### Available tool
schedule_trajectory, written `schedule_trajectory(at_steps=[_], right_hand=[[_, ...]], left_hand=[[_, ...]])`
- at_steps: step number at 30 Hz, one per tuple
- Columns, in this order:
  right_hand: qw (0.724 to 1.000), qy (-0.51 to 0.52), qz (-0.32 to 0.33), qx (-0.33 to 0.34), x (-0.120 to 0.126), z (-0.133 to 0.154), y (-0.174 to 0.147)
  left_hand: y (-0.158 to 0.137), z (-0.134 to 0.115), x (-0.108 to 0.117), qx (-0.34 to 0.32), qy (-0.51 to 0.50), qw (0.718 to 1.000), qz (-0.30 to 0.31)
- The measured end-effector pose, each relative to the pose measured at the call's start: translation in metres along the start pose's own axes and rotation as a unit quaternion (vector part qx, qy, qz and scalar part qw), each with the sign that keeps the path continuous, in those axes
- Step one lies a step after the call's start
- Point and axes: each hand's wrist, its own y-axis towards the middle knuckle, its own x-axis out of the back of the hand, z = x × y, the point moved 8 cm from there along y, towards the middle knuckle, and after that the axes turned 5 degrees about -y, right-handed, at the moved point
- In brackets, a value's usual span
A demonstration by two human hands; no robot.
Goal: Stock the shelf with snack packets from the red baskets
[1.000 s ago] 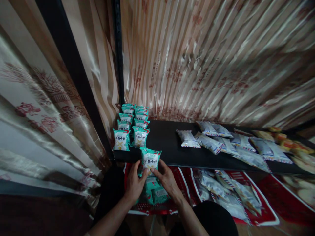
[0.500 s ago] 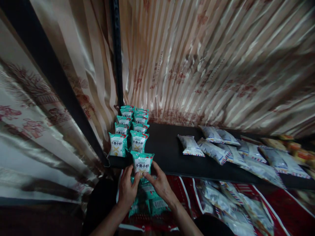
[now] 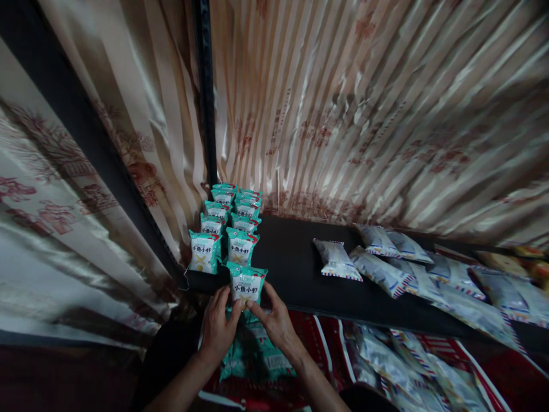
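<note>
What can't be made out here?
All in the head view:
Back of the held packet: hidden behind its front.
Fronts of rear teal packets: mostly covered by nearer ones.
Yellowish packets, far right: blurred, cut by the edge.
Silvery packets below the shelf: partly cut by the bottom edge.

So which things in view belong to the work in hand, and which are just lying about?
Seemingly in use:
teal snack bag, between left hand and right hand
standing teal rows on the black shelf
loose teal bags below

Seemingly just around:
white bags farther right on the shelf
lower white bags
patterned curtain
</note>
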Motion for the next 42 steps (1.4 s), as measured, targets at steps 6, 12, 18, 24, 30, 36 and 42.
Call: schedule_trajectory(at_steps=[6, 12, 18, 24, 30, 36, 42], right_hand=[[1.000, -0.008, 0.026, 0.000, -0.002, 0.000, -0.001], [0.998, -0.017, 0.064, 0.023, -0.001, 0.010, 0.006], [0.997, -0.003, 0.073, 0.022, 0.028, 0.012, 0.014], [0.999, 0.020, -0.029, -0.026, 0.082, -0.004, 0.030], [0.994, 0.004, -0.104, -0.018, 0.117, -0.009, 0.062], [0.980, -0.109, -0.166, 0.006, 0.134, -0.008, 0.118], [0.976, -0.111, -0.188, 0.023, 0.135, -0.024, 0.179]], left_hand=[[-0.008, 0.000, 0.002, 0.017, 0.006, 1.000, -0.021], [-0.014, -0.001, 0.001, 0.040, 0.008, 0.998, -0.055], [-0.016, -0.022, -0.018, 0.010, 0.002, 0.998, -0.064], [-0.009, -0.063, -0.058, -0.089, 0.021, 0.994, -0.066], [0.018, -0.092, -0.110, -0.111, 0.021, 0.994, -0.006], [0.070, -0.102, -0.145, -0.082, -0.039, 0.996, -0.003], [0.121, -0.088, -0.171, -0.035, -0.060, 0.998, -0.011]])
